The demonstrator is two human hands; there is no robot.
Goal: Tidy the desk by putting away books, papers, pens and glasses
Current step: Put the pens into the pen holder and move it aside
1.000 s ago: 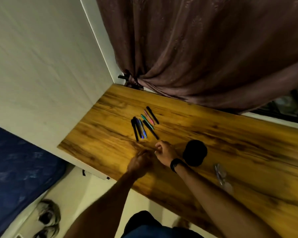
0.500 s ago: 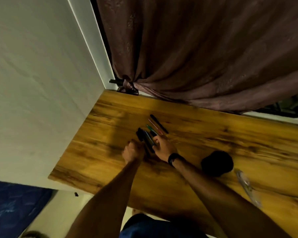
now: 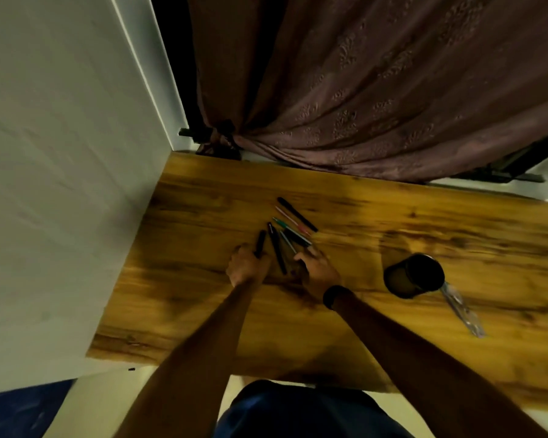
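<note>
Pens were the job in hand at this moment, and it seemed only begun: all of them lay on the wooden desk (image 3: 187, 311), none was in the black pen cup (image 3: 413, 275). Nearest to the person, to the left of the cup, the left hand (image 3: 248, 266) was curled round the lower end of one black pen (image 3: 260, 243), whose upper end stuck out beyond the fist. Between this hand and the cup, the right hand (image 3: 317, 268) lay low on the desk with its fingers (image 3: 299, 257) reaching to the near ends of the loose pens (image 3: 293, 227); whether it already pinched one I could not tell. The other pens, black, green and pink, lay in a fan left of the cup and a little farther from the person. Just beside the cup on its right lay a clear object (image 3: 462, 309), perhaps the glasses, but it was too blurred to say. No books or papers were visible. Beyond the cup, at the far edge of the desk, hung a brown curtain (image 3: 377, 90), and a white wall (image 3: 60, 153) closed the side far left of the cup. Nothing seemed to stand between the pens and the cup.
</note>
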